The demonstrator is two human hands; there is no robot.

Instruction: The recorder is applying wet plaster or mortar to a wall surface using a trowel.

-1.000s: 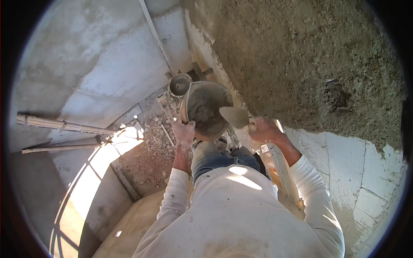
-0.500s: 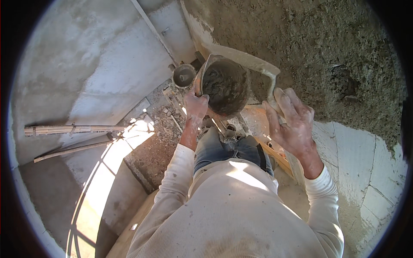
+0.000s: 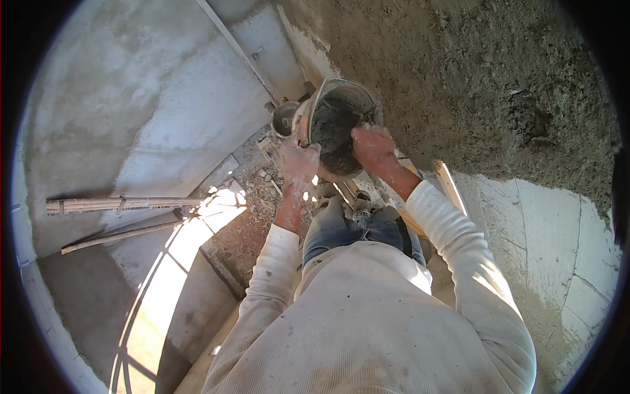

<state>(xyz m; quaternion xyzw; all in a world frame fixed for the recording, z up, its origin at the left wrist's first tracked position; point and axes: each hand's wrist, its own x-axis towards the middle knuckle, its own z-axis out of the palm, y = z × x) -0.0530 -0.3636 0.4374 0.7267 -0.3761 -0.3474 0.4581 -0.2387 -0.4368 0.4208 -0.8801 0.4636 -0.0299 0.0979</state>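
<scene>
A bucket (image 3: 307, 118) of wet grey mortar (image 3: 333, 128) is tilted toward me in front of my body. My left hand (image 3: 300, 164) is closed on its near left rim. At the right side of the bucket's mouth, my right hand (image 3: 375, 148) is closed in a fist on the trowel seen in the earlier frame. The trowel's blade is hidden now, down by the mortar. To the right and ahead stands a wall with rough wet mortar (image 3: 453, 85), marked by a darker lump (image 3: 528, 121).
A smaller pail (image 3: 283, 119) sits beyond my left hand. Long thin poles (image 3: 125, 205) and a single stick (image 3: 121, 238) lie at left. Rubble (image 3: 239, 240) covers the floor near my feet. A wooden board (image 3: 451, 187) stands beside my right forearm, before the pale block wall (image 3: 545, 230).
My right hand has moved left from the wall to the bucket, taking the trowel down with it and out of sight. My left hand keeps its hold on the bucket's rim.
</scene>
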